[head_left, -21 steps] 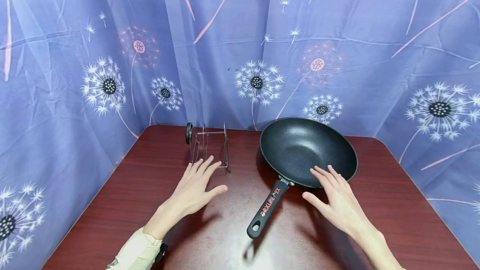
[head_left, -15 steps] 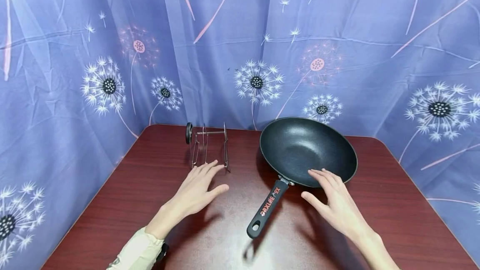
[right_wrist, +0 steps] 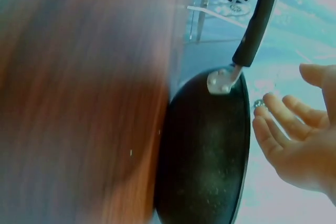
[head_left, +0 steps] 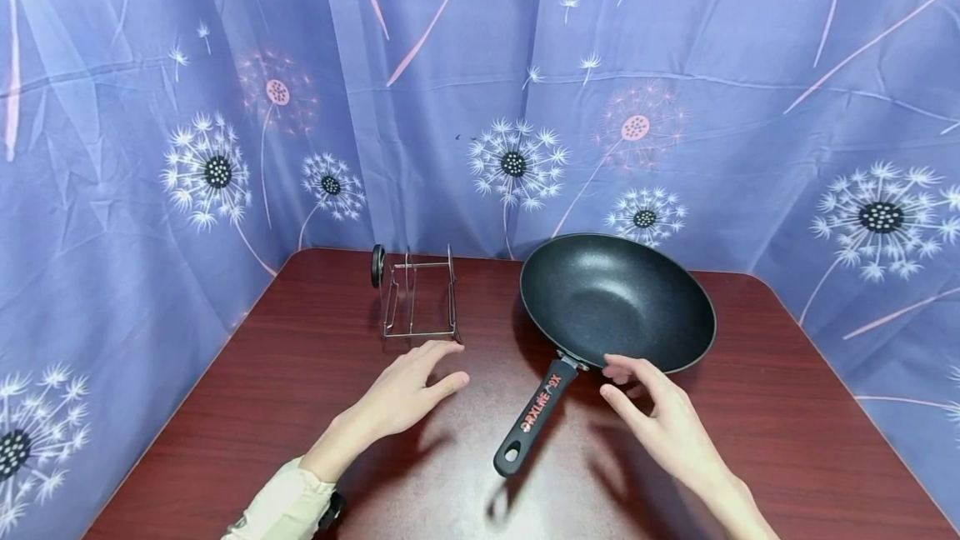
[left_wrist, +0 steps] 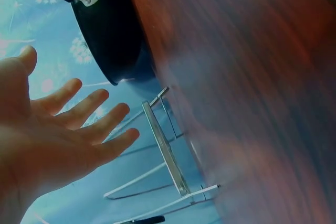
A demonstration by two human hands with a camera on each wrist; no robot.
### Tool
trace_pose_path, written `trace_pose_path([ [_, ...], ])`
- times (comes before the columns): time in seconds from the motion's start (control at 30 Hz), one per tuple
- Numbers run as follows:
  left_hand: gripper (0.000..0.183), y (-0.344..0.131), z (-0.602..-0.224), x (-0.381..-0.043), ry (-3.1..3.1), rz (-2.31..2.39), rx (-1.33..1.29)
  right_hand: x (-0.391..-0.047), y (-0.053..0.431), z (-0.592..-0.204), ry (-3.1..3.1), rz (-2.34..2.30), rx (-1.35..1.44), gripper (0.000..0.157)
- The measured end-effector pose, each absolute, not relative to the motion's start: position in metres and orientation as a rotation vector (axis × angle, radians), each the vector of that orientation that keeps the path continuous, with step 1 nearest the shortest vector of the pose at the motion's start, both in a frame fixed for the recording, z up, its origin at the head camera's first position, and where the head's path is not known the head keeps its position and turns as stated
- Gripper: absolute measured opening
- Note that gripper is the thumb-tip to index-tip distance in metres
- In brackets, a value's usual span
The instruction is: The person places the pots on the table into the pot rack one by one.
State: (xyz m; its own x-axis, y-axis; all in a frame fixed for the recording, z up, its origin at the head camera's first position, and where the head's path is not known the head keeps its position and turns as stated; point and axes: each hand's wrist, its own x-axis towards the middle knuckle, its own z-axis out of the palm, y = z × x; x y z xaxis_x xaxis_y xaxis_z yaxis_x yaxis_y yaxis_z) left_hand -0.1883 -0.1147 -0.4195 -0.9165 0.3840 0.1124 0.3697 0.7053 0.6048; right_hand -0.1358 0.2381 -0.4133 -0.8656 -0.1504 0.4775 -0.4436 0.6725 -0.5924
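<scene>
Back right on the tabletop (head_left: 742, 332): 1 black pan (head_left: 615, 298), not held

Lying open side up, with its handle (head_left: 536, 419) pointing back toward the near side and a bit left. Worth watching: long axis of that handle, slanting from near left to far right, smack between the left grip (head_left: 397, 394) and the right grip (head_left: 663, 419). Closest to the right grip up by the pan end, just left of the thumb; more of a toss-up down at the free end. Right grip: holding nothing, with fingers loosely bent and thumb well apart. Hovering by the pan's near rim, no contact visible. Left grip: also holding nothing, with fingers spread pretty wide in the left wrist view. Nearest to a wire rack (left_wrist: 165, 150) at back left, just past the fingertips, with 1 round black piece (head_left: 377, 266) at its left end.
</scene>
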Motion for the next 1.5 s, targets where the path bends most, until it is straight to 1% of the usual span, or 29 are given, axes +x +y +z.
trace_pose_path([
  [0.17,0.052,-0.108,-0.418,-0.186,2.801,1.079,0.625,-0.134,0.23,-0.411,-2.556,1.257,0.367,0.03],
  [0.37,0.05,-0.1,-0.416,-0.187,2.71,1.157,0.656,-0.13,0.221,-0.409,-2.575,1.459,0.316,0.026],
  [0.6,0.052,-0.09,-0.416,-0.19,2.662,1.189,0.712,-0.125,0.212,-0.408,-2.54,1.657,0.299,0.029],
  [0.93,0.046,-0.073,-0.416,-0.193,2.539,1.315,0.764,-0.119,0.207,-0.413,-2.528,1.774,0.306,0.035],
  [1.2,0.038,-0.061,-0.418,-0.192,2.418,1.384,0.752,-0.116,0.2,-0.414,-2.494,1.896,0.277,0.038],
  [1.5,0.037,-0.049,-0.424,-0.19,2.353,1.404,0.763,-0.114,0.198,-0.416,-2.471,1.973,0.279,0.041],
])
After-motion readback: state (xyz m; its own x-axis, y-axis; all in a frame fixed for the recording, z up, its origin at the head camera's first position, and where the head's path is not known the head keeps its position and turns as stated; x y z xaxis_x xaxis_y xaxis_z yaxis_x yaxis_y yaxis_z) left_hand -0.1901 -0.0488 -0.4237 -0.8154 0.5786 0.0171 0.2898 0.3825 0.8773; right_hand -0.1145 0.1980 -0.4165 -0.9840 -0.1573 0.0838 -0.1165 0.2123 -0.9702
